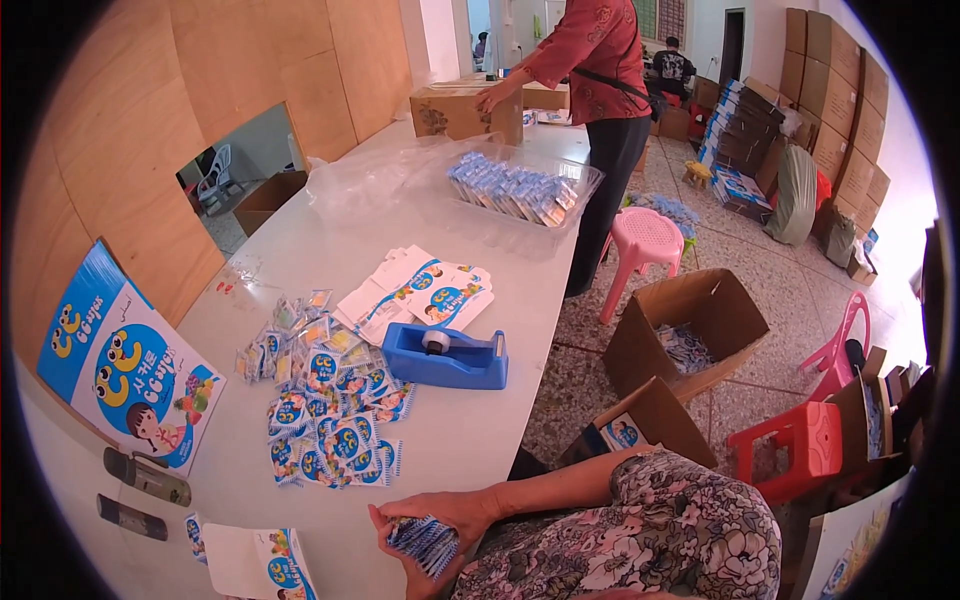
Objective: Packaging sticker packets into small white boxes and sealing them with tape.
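Near the table's front edge, my right hand point(462, 508) is closed round a tight stack of small blue-and-white packets point(426, 546), its arm reaching in from the right in a floral sleeve. Below it, partly cut off by the lower edge, my left hand point(420, 584) holds the same stack from underneath; most of its fingers are hidden. A loose heap of the same small packets point(335, 420) lies farther off on the white table point(470, 430). Close to my hands at the left is a folded printed carton point(238, 562).
A blue tape dispenser point(445, 358) stands beside flat printed cartons point(415, 295). Behind is a clear plastic tray point(545, 225) of packets. Another person in a red top point(600, 50) touches a cardboard box point(465, 112). Open boxes point(690, 325) and stools point(790, 450) stand at right.
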A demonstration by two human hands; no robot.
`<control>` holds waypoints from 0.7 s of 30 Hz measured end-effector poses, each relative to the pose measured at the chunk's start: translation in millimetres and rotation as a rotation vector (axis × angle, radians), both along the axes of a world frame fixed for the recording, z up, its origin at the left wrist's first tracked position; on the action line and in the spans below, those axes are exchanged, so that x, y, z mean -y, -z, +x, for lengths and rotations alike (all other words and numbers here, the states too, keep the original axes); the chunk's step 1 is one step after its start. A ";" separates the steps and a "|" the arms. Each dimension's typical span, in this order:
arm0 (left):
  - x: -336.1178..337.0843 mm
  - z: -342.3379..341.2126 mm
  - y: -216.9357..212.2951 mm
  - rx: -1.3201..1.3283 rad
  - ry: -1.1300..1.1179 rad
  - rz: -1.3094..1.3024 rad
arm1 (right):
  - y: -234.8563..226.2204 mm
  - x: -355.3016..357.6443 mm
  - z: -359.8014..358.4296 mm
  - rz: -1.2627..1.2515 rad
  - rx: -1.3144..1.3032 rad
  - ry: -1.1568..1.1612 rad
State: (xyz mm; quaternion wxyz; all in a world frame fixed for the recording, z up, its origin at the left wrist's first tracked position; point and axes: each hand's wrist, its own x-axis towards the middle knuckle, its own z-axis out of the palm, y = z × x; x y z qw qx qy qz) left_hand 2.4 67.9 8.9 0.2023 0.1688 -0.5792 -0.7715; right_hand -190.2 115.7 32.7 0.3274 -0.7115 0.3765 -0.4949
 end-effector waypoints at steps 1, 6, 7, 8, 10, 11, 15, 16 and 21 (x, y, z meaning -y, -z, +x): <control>-0.5 -0.1 0.1 0.000 0.000 0.002 | 0.4 -0.2 0.4 -0.050 0.033 0.016; -0.1 -5.6 0.0 -0.005 0.007 0.004 | 1.3 -5.0 0.2 -0.040 -0.026 0.085; -0.7 -5.2 -0.8 0.002 0.001 0.007 | 1.6 -5.2 0.1 -0.032 -0.035 0.095; 1.2 -6.9 -1.0 0.004 0.001 0.000 | 2.2 -4.7 0.3 -0.033 -0.031 0.093; 1.8 -7.8 -1.1 0.004 0.001 0.001 | 4.6 -3.6 0.3 -0.073 -0.046 0.132; 2.4 -8.9 -0.7 0.009 -0.002 0.005 | 6.4 -3.2 0.0 -0.074 -0.031 0.131; 2.4 -10.5 1.4 0.014 0.008 -0.002 | 14.9 -2.3 -0.9 -0.052 0.022 0.159; 1.6 -10.9 2.1 0.017 0.010 0.002 | 16.7 -2.5 -1.5 -0.058 0.037 0.178; -0.6 -12.2 4.4 0.004 0.009 -0.012 | 17.8 -2.3 -1.3 -0.045 -0.003 0.201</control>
